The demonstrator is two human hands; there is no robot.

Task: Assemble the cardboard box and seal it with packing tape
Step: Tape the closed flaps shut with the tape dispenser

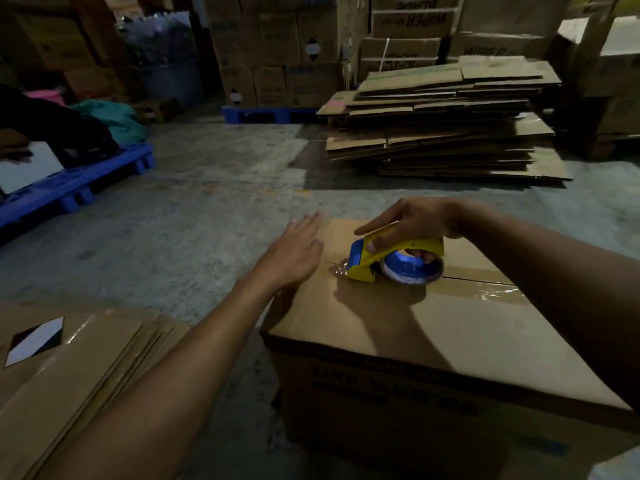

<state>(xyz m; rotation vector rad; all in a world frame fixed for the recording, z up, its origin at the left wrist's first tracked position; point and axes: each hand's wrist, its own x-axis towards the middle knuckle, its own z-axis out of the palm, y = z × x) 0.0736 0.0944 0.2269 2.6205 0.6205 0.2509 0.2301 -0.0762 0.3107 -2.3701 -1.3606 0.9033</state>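
Two bare hands over brown cardboard box (398, 327) on grey concrete floor (207, 209), right hand (412, 225) grasping yellow-and-blue tape dispenser (391, 259), left hand (294, 251) spread flat, released, stacked flattened cartons (446, 119) behind

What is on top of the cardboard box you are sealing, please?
On the cardboard box sit the yellow tape dispenser, gripped by the right hand, a strip of clear tape along the seam, and the open left hand. The box's inside is covered.

Box (398, 327) under both hands: matt brown cardboard. Tape strip (485, 289) by right hand (412, 223): clear, glossy film. Dispenser (388, 258) in that hand: smooth yellow and blue plastic. Floor (194, 216) beyond left hand (298, 251): rough, mottled concrete.
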